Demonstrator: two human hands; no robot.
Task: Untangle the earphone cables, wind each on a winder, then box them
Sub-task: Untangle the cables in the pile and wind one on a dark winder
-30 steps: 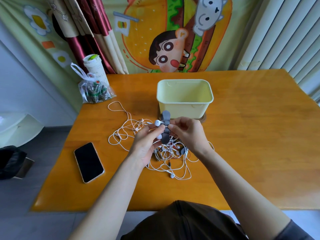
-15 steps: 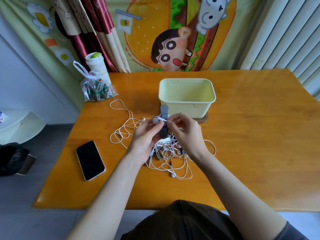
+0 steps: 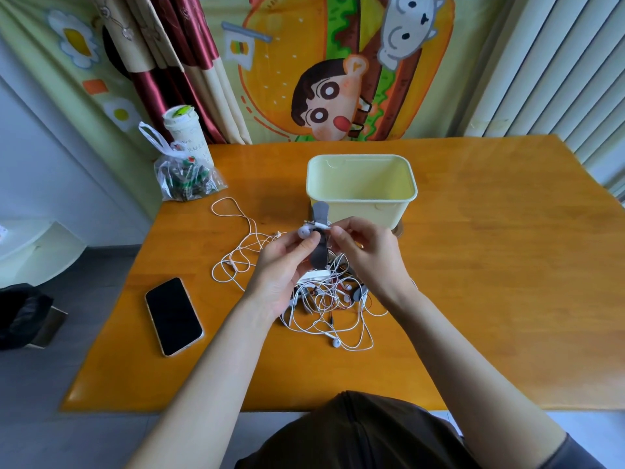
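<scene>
I can read no text here. The white cup [image 3: 184, 137] at the far left of my table [image 3: 490, 265] has small dark writing on its side, too small to read.

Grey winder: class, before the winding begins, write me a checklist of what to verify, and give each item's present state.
1. Winder held: left hand grips the grey winder. Ok.
2. Cable end controlled: right hand pinches the earbud cable at the winder. Ok.
3. Cable seated in a winder slot: cannot tell.
4. Remaining cables untangled: tangled pile lies under the hands. Not ok.
5. Box ready: yellow box stands open. Ok.
</scene>
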